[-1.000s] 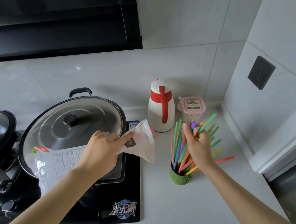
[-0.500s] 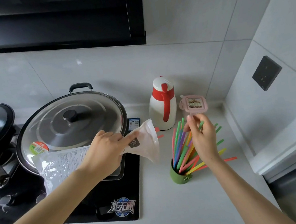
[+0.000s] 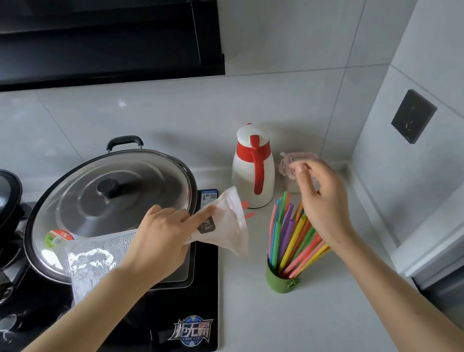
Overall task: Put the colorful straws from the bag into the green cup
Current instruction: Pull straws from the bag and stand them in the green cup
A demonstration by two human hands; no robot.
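Right hand (image 3: 325, 207) has left the straws (image 3: 289, 236), fingers (image 3: 307, 176) loose, empty; left hand (image 3: 159, 241) grips the bag (image 3: 229, 227); I'd aim its mouth at the cup (image 3: 278, 282).

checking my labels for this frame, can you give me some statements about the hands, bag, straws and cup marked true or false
1. The left hand holds the bag. True.
2. The right hand grips a bundle of straws. False: it hovers over them with loosely curled fingers and holds nothing.
3. The straws stand leaning in the green cup. True.
4. The green cup sits on the black cooktop. False: it stands on the light counter, to the right of the cooktop.
5. The white-and-red jug lies on its side. False: it stands upright near the wall.
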